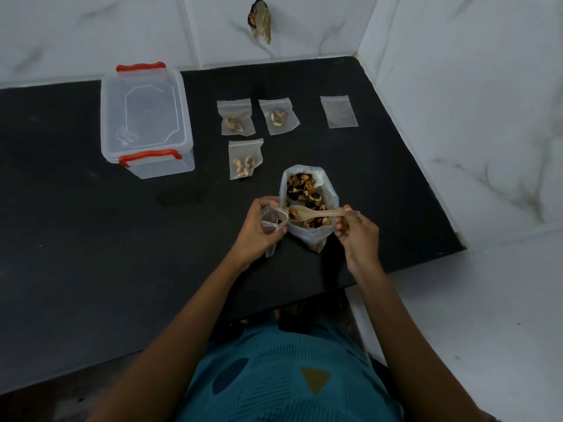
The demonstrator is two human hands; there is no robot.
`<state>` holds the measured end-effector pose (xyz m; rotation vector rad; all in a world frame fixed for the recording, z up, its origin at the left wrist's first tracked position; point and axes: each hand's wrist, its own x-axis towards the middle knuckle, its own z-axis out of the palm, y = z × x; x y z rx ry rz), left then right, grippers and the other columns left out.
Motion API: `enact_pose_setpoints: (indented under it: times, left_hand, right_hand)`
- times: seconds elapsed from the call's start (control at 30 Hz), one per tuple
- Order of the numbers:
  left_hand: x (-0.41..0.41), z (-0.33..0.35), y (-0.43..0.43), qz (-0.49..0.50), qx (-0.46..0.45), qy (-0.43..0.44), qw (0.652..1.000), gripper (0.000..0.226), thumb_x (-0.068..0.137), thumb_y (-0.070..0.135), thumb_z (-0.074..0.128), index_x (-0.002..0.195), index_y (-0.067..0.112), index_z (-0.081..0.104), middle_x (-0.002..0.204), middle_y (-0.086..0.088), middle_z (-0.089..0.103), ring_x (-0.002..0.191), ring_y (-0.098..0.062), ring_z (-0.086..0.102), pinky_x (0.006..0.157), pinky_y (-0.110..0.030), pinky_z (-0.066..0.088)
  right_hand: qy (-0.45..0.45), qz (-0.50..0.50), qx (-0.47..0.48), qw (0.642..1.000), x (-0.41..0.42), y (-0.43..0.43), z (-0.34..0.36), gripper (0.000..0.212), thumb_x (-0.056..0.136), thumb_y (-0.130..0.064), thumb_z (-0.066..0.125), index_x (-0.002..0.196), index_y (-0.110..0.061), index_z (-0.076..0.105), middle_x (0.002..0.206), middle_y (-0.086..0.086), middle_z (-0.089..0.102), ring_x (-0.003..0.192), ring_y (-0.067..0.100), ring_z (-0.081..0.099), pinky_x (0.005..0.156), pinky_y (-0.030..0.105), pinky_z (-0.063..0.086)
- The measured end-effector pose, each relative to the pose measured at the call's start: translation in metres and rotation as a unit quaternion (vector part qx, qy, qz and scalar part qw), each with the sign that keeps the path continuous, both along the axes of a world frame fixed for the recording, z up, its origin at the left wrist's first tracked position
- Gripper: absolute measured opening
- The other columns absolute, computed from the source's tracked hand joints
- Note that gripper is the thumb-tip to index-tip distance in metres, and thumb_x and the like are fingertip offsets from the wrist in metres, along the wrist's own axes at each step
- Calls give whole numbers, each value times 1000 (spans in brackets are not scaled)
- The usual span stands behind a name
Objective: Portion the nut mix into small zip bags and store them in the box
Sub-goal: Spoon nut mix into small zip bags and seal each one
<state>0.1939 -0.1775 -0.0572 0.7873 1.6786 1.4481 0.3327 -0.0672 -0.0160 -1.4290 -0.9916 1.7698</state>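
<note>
Looking down from my head, the clear plastic box point(146, 117) with red latches sits far left on the black counter point(76, 208), lid on; I can't tell what, if anything, is inside. To its right lie three small zip bags, each with a little nut mix: one point(236, 117) beside another point(278, 116) in the back row, and a third point(245, 159) in front of them. An empty flat zip bag point(339, 112) lies well apart to the right. The big open bag of nut mix point(307, 205) stands just ahead of me, between my hands, holding nuts and dark pieces.

My left hand point(259, 231) is wrapped around a small open zip bag point(271, 222), holding its mouth up against the big bag's left rim. My right hand point(355, 234) pinches the handle end of a pale spoon point(316, 213) between thumb and fingers; the spoon lies across the big bag's opening, its bowl with a few nuts pointing at the small bag's mouth. Both forearms reach forward over the counter edge, wrists slightly bent inward.
</note>
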Motion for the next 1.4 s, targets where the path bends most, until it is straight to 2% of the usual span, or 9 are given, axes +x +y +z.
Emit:
enact_pose_setpoints:
  times: [0.43, 0.6, 0.73, 0.83, 0.93, 1.13, 1.2, 1.3, 1.4]
  left_hand:
    - [-6, 20, -3, 17, -27, 43, 999, 51, 78, -3, 66, 113, 21, 39, 111, 16, 46, 101, 7, 49, 79, -1, 40]
    - [-6, 30, 4, 5, -20, 72, 997, 53, 77, 1, 69, 116, 22, 39, 119, 9, 46, 108, 0, 46, 84, -2, 39]
    - [-7, 34, 9, 1, -4, 82, 997, 57, 76, 0, 69, 117, 24, 37, 125, 1, 48, 118, -9, 47, 91, -13, 42]
    - [-5, 43, 10, 7, 23, 59, 998, 55, 76, -4, 67, 117, 17, 38, 110, 9, 48, 102, 0, 53, 81, -12, 47]
    - [-4, 49, 10, 11, 39, 47, 998, 53, 77, -1, 68, 119, 12, 38, 103, 9, 49, 90, 6, 54, 75, -9, 46]
    - [-7, 51, 11, 19, 38, 41, 998, 55, 78, -1, 68, 118, 21, 37, 111, 4, 49, 101, -8, 54, 78, -9, 47]
    - [-7, 51, 10, 22, 40, 41, 998, 55, 77, -1, 68, 118, 20, 38, 111, 8, 48, 103, -8, 54, 81, -12, 48]
    - [-8, 50, 10, 23, 37, 33, 999, 54, 77, -2, 67, 117, 19, 37, 111, 14, 47, 105, -5, 52, 85, -16, 49]
    - [-10, 49, 9, 28, 24, 46, 998, 54, 78, -2, 66, 119, 19, 37, 108, 15, 46, 100, 6, 51, 80, -5, 44]
  right_hand:
    - [49, -5, 19, 999, 3, 7, 39, 18, 92, -15, 53, 78, -11, 65, 63, -1, 57, 57, 3, 50, 57, 15, 44]
    - [17, 57, 138, 989, -8, -6, 62, 19, 93, -16, 52, 79, -13, 65, 61, -4, 58, 55, 2, 52, 55, 16, 45]
    - [-48, 132, 342, 929, -16, -21, 66, 13, 93, -14, 52, 87, -12, 63, 65, -5, 59, 56, -1, 55, 56, 12, 46]
    - [-93, 224, 507, 827, -20, -30, 59, 22, 88, -18, 52, 98, -3, 64, 78, -1, 65, 73, -4, 59, 64, 6, 48]
    - [-105, 268, 601, 745, -21, -31, 53, 23, 86, -11, 53, 97, 5, 65, 87, 15, 68, 87, 8, 58, 78, 5, 44]
    - [-83, 256, 631, 728, -18, -26, 52, 23, 85, -11, 55, 96, 7, 64, 85, 18, 67, 85, 12, 58, 81, 9, 45]
    - [-69, 242, 612, 750, -19, -26, 53, 24, 87, -15, 54, 98, 4, 64, 85, 14, 68, 83, 8, 61, 77, 9, 48]
    - [-40, 153, 473, 866, -20, -24, 60, 16, 89, -18, 52, 100, -11, 62, 76, -4, 64, 67, -4, 60, 62, 9, 48]
    - [-44, 57, 350, 934, -18, -11, 55, 12, 92, -12, 52, 89, -12, 63, 66, -7, 59, 58, -1, 56, 56, 13, 46]
